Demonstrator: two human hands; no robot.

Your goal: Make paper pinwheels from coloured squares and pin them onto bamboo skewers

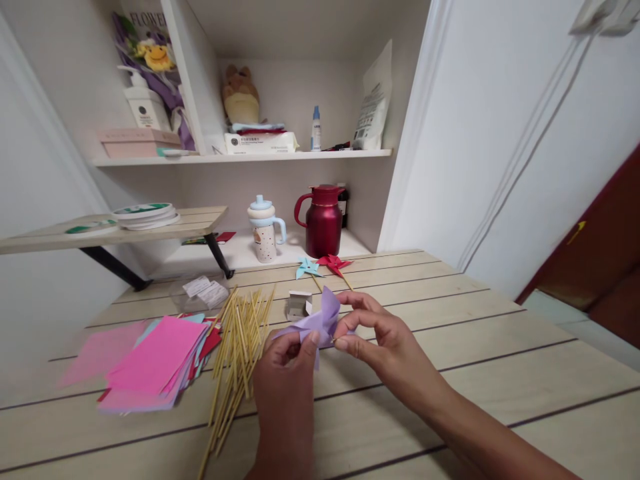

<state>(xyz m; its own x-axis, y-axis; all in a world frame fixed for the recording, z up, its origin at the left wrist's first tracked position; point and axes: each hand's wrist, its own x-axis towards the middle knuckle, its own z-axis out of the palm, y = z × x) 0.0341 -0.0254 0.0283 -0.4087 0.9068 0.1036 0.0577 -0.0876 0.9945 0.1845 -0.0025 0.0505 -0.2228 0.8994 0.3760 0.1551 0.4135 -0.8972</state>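
Up close, both hands' fingers pinch purple paper pinwheel (320, 321), left hand (285, 373), right hand (377, 333), "FLOWER" book (145, 27) shelved.

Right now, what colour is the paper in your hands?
Light purple. The paper shows best in the head view, pinched between both hands.

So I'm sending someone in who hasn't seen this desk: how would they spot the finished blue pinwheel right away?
Start at the dark red jug standing in the white alcove behind the wooden table. Just in front of it, at the table's far edge, two small paper pinwheels on sticks lie side by side. The blue pinwheel is the left one, pale blue, while the pinwheel on its right is red.
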